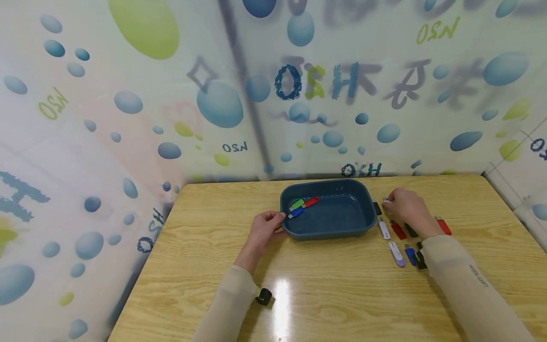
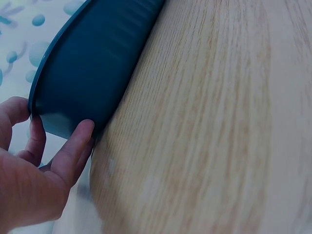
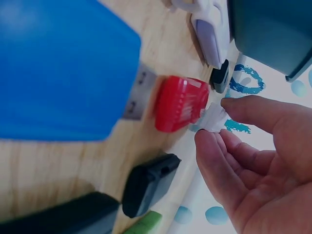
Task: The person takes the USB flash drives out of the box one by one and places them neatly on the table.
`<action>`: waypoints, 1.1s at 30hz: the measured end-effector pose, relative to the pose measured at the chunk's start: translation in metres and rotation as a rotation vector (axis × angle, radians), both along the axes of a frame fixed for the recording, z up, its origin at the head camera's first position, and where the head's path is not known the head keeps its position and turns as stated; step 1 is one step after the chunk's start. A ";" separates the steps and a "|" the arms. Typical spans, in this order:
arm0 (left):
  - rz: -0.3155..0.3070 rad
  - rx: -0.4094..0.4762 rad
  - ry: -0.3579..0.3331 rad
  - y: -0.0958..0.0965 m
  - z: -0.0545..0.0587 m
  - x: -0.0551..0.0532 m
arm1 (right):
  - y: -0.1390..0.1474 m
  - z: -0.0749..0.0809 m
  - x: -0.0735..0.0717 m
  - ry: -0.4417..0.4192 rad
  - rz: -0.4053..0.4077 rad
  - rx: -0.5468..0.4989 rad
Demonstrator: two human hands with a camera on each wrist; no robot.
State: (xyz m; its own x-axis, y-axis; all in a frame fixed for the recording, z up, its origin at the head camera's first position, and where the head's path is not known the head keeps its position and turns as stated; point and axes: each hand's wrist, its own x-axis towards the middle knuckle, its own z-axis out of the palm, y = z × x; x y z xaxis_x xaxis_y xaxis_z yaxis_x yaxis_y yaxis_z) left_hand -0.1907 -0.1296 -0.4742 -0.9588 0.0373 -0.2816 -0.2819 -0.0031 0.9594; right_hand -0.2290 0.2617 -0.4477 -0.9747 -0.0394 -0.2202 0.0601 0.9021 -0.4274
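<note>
My left hand (image 1: pixel 266 227) holds the left end of a dark blue plastic tray (image 1: pixel 329 235), thumb at the rim and other fingers against the outer wall. Inside the tray, toward its left end, lie a green USB stick (image 1: pixel 297 204), a red USB stick (image 1: pixel 310 202) and a blue USB stick (image 1: pixel 296 213). To the right of the tray, my right hand (image 1: pixel 408 207) pinches a white USB stick (image 3: pixel 213 118) between thumb and fingertips. Part of that stick is hidden by the fingers.
Several USB sticks lie right of the tray, among them a white one (image 1: pixel 384 229), a dark red one (image 1: pixel 398 230), a white and lilac one (image 1: pixel 396 254), a blue one (image 1: pixel 410 254) and a red one (image 1: pixel 443 225). A patterned wall covering (image 1: pixel 299 156) stands behind the wooden table (image 1: pixel 333 289).
</note>
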 end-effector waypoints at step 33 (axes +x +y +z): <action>0.004 0.020 0.009 -0.001 -0.002 0.000 | -0.003 0.009 0.008 0.102 0.014 0.022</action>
State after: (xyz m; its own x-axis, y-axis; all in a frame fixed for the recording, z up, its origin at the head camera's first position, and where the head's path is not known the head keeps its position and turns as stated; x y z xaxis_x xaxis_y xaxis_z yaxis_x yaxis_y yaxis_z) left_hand -0.1911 -0.1302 -0.4763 -0.9614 0.0391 -0.2723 -0.2734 -0.0234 0.9616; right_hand -0.2213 0.2589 -0.4390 -0.9914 -0.0494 -0.1209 0.0046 0.9119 -0.4104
